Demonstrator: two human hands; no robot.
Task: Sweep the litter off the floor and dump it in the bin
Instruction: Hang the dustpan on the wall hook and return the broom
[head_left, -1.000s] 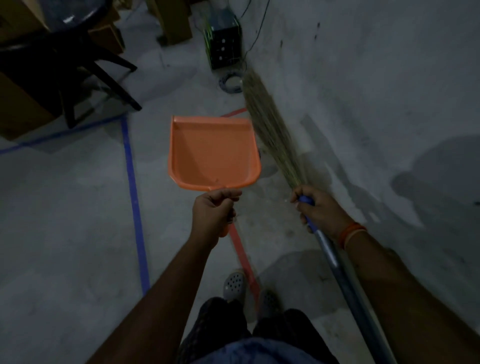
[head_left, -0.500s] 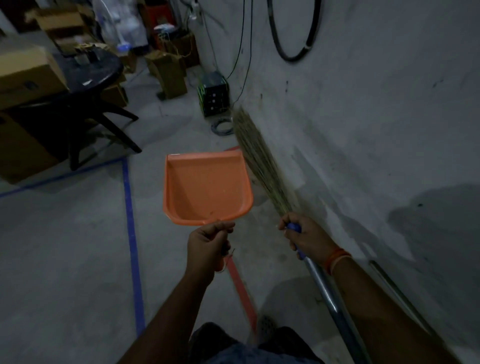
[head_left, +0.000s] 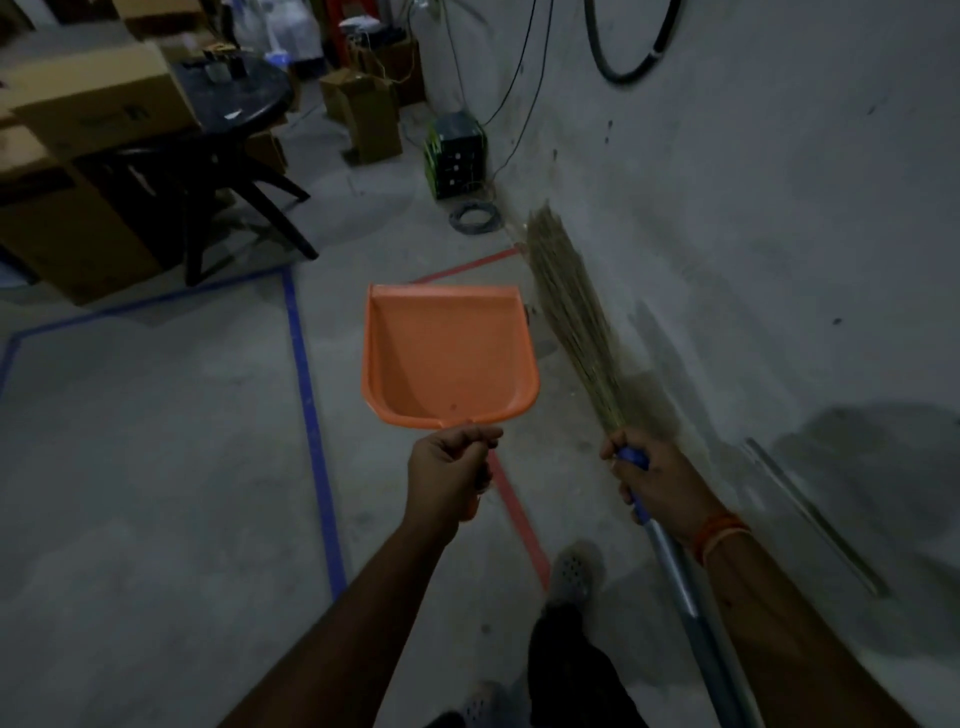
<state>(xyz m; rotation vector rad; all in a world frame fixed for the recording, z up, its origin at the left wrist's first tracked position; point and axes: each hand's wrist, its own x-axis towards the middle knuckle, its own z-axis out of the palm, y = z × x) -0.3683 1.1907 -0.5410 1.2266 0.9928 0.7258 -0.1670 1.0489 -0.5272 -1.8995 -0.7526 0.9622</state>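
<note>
Fingers (head_left: 470, 434) of the left hand (head_left: 447, 475) are curling tight round the handle of the orange dustpan (head_left: 449, 356), thumb on top; pan is being held out in the air at 12 o'clock from the hand, mouth pointing away, tray looking bare apart from a speck or two. Right hand (head_left: 657, 486) is gripping the broom (head_left: 571, 312) w/ fingers wrapped fully round the blue collar, just below the straw head; straw is pointing up toward 11 o'clock along the wall (head_left: 753, 234), metal shaft running down to 5 o'clock past an orange wristband (head_left: 719, 535).

Largest to smallest otherwise: concrete floor (head_left: 156, 493) is filling the left and centre. Cardboard boxes (head_left: 93, 109) are sitting at 10 o'clock, print on them too blurred to read. Black table (head_left: 234, 104) is standing beside them. Blue tape (head_left: 311, 431) is running at 9 o'clock of the pan; red tape (head_left: 514, 514) is passing between the hands. Dark box w/ green edges (head_left: 457, 156) is sitting at 12 o'clock by the wall, labels not legible. Grey shoe (head_left: 574, 571) is showing at 6 o'clock. No litter or bin can be made out.
</note>
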